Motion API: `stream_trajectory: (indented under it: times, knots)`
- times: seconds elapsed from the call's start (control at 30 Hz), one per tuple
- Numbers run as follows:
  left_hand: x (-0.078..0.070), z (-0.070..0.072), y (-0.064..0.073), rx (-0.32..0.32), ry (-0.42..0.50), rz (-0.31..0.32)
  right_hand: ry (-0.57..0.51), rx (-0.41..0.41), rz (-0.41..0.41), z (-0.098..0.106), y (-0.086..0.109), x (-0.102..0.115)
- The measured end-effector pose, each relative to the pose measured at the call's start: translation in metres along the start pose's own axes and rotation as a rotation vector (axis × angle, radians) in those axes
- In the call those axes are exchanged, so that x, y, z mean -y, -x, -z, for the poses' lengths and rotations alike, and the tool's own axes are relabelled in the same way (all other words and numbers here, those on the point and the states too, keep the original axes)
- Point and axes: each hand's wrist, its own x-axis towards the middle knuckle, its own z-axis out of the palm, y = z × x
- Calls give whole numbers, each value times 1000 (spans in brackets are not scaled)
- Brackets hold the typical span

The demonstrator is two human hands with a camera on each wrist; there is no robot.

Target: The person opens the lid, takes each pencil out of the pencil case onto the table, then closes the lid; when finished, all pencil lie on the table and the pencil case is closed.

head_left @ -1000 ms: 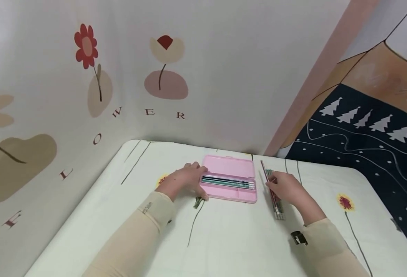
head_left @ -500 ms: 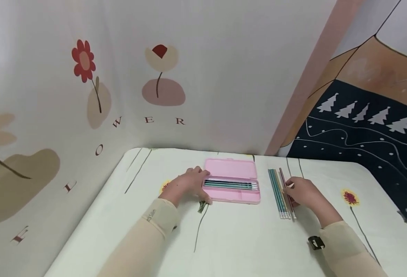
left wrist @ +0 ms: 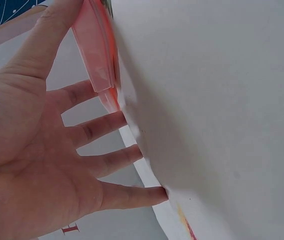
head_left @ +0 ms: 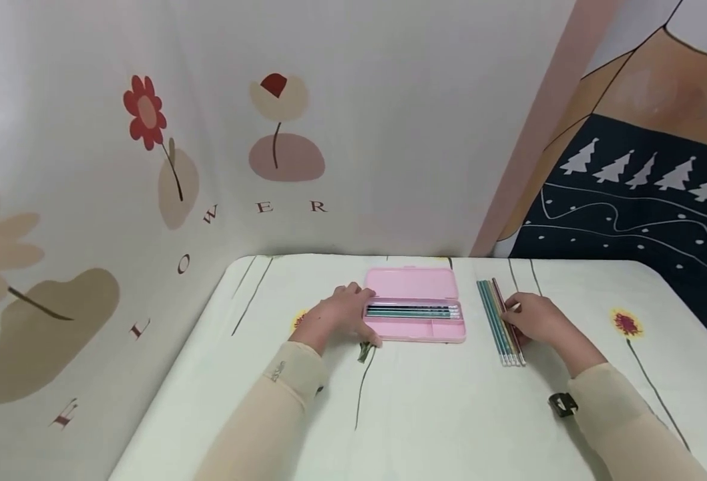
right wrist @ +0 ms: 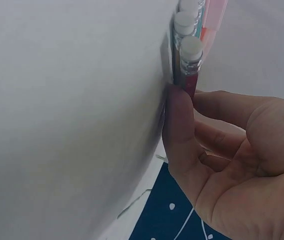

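An opened pink pencil case (head_left: pixel 412 284) lies on the table, its lid folded back, with several dark and green pencils (head_left: pixel 410 312) in its long compartment. At its left end, my left hand (head_left: pixel 342 314) spreads straight fingers, thumb and index finger touching the case (left wrist: pixel 94 55). To the right of the case, several green and tan pencils (head_left: pixel 493 324) lie side by side, white erasers toward me. My right hand (head_left: pixel 536 319) pinches a dark red pencil (right wrist: pixel 190 80) between thumb and fingers, at the right side of that row.
A white tablecloth (head_left: pixel 437 407) with printed flowers covers the table. Behind it hangs a pale curtain (head_left: pixel 377 167) with flower pictures and letters. A dark blue cloth with white trees (head_left: pixel 635 200) is at the right.
My right hand has brought the red pencil from over the row of pencils to its right side, then in close beside it. The left hand stays at the case's left end.
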Motion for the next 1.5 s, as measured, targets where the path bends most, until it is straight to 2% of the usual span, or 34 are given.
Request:
stream_trajectory:
  times: [0.2, 0.3, 0.53, 0.63, 0.8, 0.97, 1.33, 1.5]
  knots:
    - [0, -4, 5, 14, 9, 36, -18, 16, -19, -8, 4, 0]
    - [3, -7, 7, 35, 16, 30, -17, 29, -46, -12, 4, 1]
    - [1, -1, -2, -1, 31, -4, 28, -18, -47, -1, 1, 3]
    - [1, 1, -4, 8, 30, -6, 19, -9, -48, -1, -1, 3]
    - [2, -3, -1, 15, 22, -12, -10, -5, -59, -7, 3, 0]
    - [1, -1, -1, -2, 26, -8, 24, -35, -50, -5, 2, 1]
    - [5, 0, 0, 2, 43, 21, 62, -37, -80, -2, 2, 16]
    - [1, 0, -2, 8, 40, 1, 79, -45, -73, 1, 8, 20]
